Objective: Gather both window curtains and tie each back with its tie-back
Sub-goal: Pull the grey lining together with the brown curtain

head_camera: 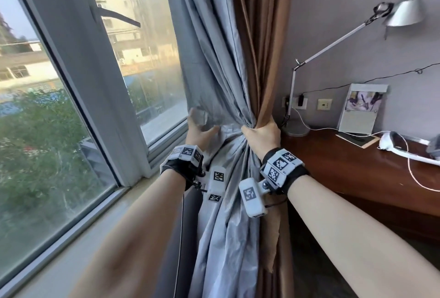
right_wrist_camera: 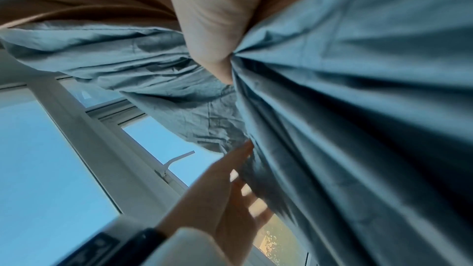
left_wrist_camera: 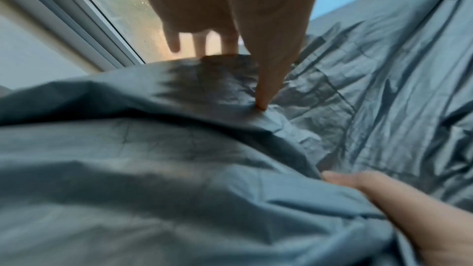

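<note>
Grey curtain [head_camera: 214, 64] bunched – right hand [head_camera: 262, 137] clenches it | left hand [head_camera: 201, 134] fingers spread, partly hidden behind fabric

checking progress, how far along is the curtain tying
Done: the right hand grips the grey-and-brown fabric curtain bunched at the window's right side. In hand: the open left hand sweeps in the loose grey edge. Left: no tie-back is visible, so tying; any second curtain is out of view.

A desk lamp [head_camera: 402, 13] stands on the wooden desk [head_camera: 345, 166] by the window [head_camera: 59, 83].
</note>
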